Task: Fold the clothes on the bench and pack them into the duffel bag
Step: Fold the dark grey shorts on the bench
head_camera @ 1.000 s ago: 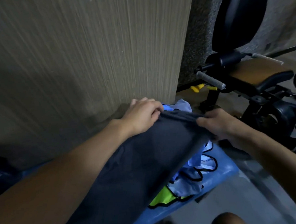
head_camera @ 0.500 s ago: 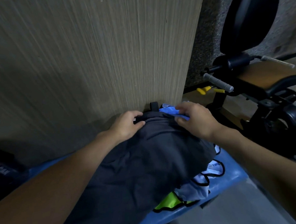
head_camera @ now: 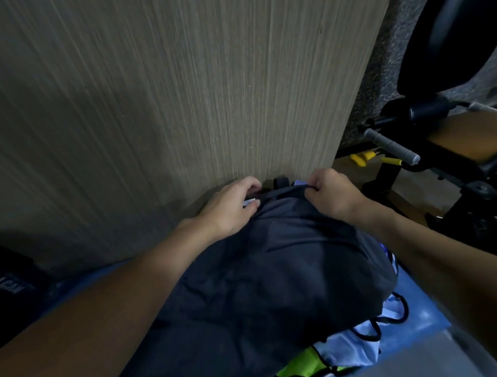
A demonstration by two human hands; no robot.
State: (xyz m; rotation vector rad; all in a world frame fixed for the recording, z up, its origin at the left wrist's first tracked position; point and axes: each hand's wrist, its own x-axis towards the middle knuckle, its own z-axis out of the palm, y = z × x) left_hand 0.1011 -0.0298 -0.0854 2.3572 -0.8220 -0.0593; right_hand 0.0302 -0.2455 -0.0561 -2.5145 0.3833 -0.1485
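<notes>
Softly creased matte dark garment (hem in left hand, right hand).

Left hand and right hand pinch with curled fingers.

Pale shirt half under dark garment

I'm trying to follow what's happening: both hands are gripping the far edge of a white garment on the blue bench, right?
Not quite. The garment is dark grey-blue, not white, as the head view shows. The rest holds: the left hand and right hand both grip its far edge, and it lies on the blue bench.
</notes>
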